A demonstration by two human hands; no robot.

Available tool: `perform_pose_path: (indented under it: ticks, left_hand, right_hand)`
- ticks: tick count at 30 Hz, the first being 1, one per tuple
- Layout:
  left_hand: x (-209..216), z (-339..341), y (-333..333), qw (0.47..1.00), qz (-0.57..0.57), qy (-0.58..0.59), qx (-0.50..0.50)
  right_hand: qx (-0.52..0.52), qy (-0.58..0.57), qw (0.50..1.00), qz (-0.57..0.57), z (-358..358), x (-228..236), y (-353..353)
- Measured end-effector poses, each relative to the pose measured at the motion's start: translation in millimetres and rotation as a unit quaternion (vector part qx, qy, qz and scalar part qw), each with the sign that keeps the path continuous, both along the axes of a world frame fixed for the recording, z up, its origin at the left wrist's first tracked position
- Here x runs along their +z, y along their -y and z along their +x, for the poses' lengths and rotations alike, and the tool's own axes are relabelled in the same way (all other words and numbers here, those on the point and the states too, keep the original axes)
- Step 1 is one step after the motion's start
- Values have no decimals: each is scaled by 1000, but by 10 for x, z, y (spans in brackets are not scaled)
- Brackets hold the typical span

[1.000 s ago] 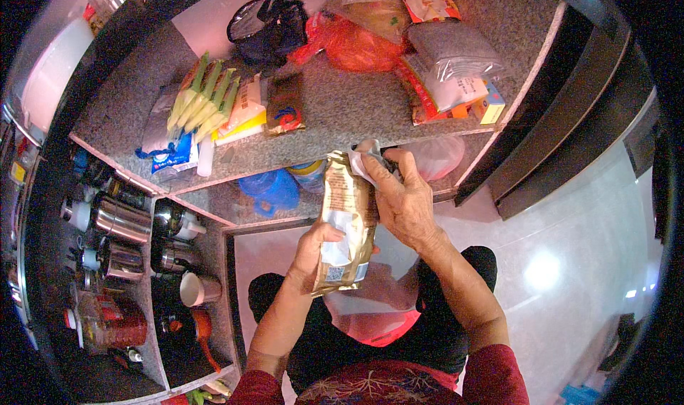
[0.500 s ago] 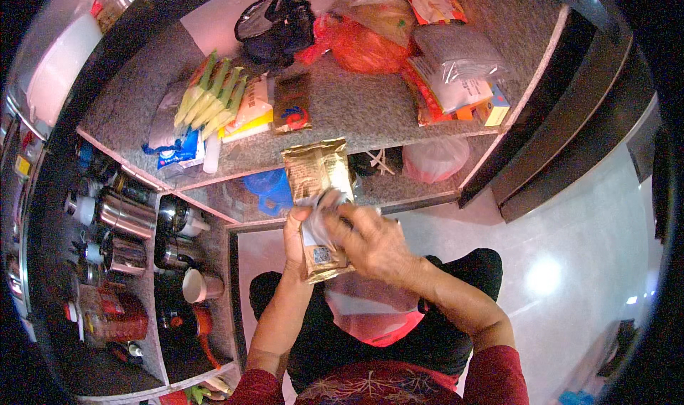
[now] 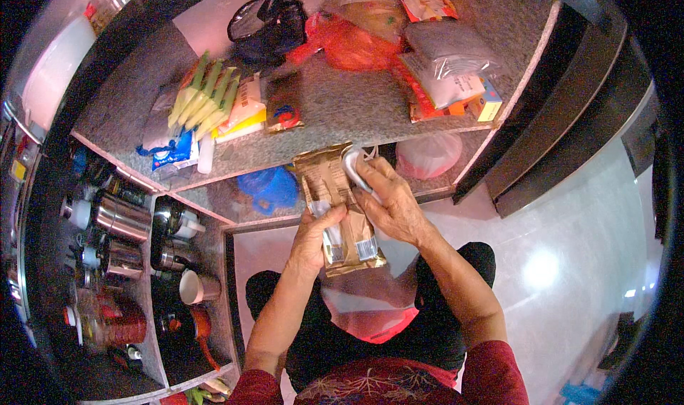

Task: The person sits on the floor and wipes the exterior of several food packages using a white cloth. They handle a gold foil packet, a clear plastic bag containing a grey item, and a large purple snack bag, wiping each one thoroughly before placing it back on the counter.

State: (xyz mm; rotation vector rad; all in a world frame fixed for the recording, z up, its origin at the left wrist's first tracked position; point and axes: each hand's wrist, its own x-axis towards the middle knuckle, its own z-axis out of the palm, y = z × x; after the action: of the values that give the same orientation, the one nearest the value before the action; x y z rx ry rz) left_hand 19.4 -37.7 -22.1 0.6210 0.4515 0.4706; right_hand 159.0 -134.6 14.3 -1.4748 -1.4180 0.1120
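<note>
In the head view, the right hand (image 3: 392, 204) has moved up the gold packet (image 3: 322, 175) to its upper right edge, fingers bent around a white cloth (image 3: 350, 163); the left hand (image 3: 311, 240) grips the packet's lower left side, before the shelf (image 3: 349, 106).

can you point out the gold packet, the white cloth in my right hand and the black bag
Gold packet (image 3: 357, 225): head view, middle of its upturned face.
White cloth (image 3: 350, 164): head view, its exposed upper part.
Black bag (image 3: 268, 33): head view, middle of its body.
</note>
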Motion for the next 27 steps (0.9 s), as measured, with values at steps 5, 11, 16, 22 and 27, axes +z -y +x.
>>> perform_pose_path:
  ticks: [5, 11, 16, 22, 27]
  left_hand:
    - [125, -38, -73, 999, 24, 17, 23]
    - [57, -61, -154, 1000, 6, 15, -19]
    - [30, -56, -23, 995, 84, -31, -51]
    - [155, -29, 103, 991, 85, -15, -99]
    - [175, -57, 85, 977, 161, -68, -126]
  right_hand:
    - [39, 98, 994, -28, -125, -23, 156]
    - [26, 162, 984, -63, -266, 101, 288]
    - [-80, 112, 990, 28, -151, 38, 133]
    - [-92, -203, 973, 61, 48, 85, 46]
    - [-73, -311, 947, -29, 122, 83, 69]
